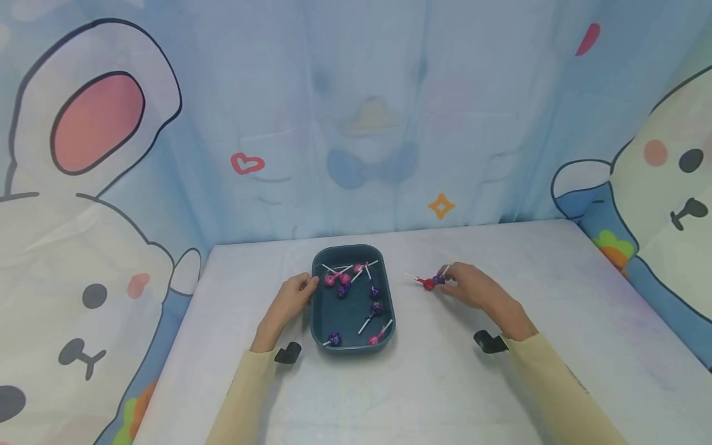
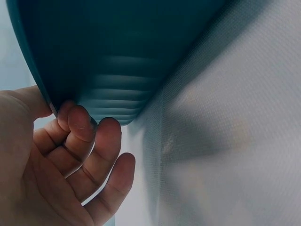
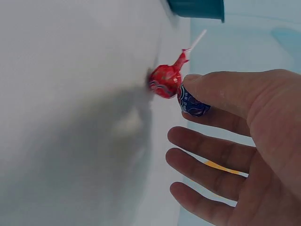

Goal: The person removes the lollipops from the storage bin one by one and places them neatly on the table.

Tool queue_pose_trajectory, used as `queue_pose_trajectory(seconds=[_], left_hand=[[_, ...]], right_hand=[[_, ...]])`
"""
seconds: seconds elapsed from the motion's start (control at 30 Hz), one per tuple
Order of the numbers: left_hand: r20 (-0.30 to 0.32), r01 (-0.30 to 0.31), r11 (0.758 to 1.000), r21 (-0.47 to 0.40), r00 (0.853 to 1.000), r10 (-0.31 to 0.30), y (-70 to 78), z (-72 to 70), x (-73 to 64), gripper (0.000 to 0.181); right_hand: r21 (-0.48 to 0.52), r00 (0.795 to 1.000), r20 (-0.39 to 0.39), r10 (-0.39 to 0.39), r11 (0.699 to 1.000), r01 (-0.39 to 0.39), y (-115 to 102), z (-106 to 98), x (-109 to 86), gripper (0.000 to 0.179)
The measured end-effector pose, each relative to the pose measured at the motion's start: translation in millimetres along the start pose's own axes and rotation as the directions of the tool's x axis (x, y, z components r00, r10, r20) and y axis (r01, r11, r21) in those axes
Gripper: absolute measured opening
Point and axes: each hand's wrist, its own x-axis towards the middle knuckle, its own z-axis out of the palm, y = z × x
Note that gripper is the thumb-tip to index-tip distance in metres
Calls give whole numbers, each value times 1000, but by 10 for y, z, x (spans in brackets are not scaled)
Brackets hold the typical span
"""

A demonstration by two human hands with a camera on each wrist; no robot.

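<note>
Left hand (image 1: 289,299) gripped rectangular dark-teal plastic tray (image 1: 342,318) at left rim. Right hand (image 1: 471,285) pinched round purple-wrapped lollipop (image 1: 438,280) beside round red-wrapped lollipop (image 1: 427,284).

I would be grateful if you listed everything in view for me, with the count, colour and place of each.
Tray: one, dark teal, on the table
Table: one, white cover, below everything
Pink lollipops: at least three (some overlap), pink, in the tray
Purple lollipops: at least four, purple, in the tray
Held lollipop: one, purple, right of the tray
Red lollipop: one, red, beside the held one
Backdrop: one, light blue with cartoon prints, behind and beside the table
Wrist devices: two, black, one at each wrist
Sleeves: two, pale yellow, on the forearms
Left hand: one, bare, gripping the tray's left rim
Right hand: one, bare, pinching the held lollipop
</note>
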Motion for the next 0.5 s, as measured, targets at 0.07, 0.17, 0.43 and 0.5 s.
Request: queue_pose_trajectory(seconds=[0.07, 0.17, 0.43, 0.5], left_hand=[[12, 27, 1000, -5, 1000, -27, -4, 3, 6, 32], [22, 49, 999, -6, 999, -49, -9, 4, 14, 32], [16, 47, 999, -9, 999, -46, -13, 3, 17, 32], [16, 52, 999, -10, 999, -52, -11, 4, 18, 31]], right_hand=[[-9, 1000, 3, -1, 1000, 1, 44, 29, -3, 36], [-13, 1000, 8, 10, 1000, -10, 87, 57, -6, 37], [-48, 999, 16, 52, 998, -51, 123, 91, -3, 35], [-51, 998, 18, 52, 997, -51, 125, 100, -1, 34]])
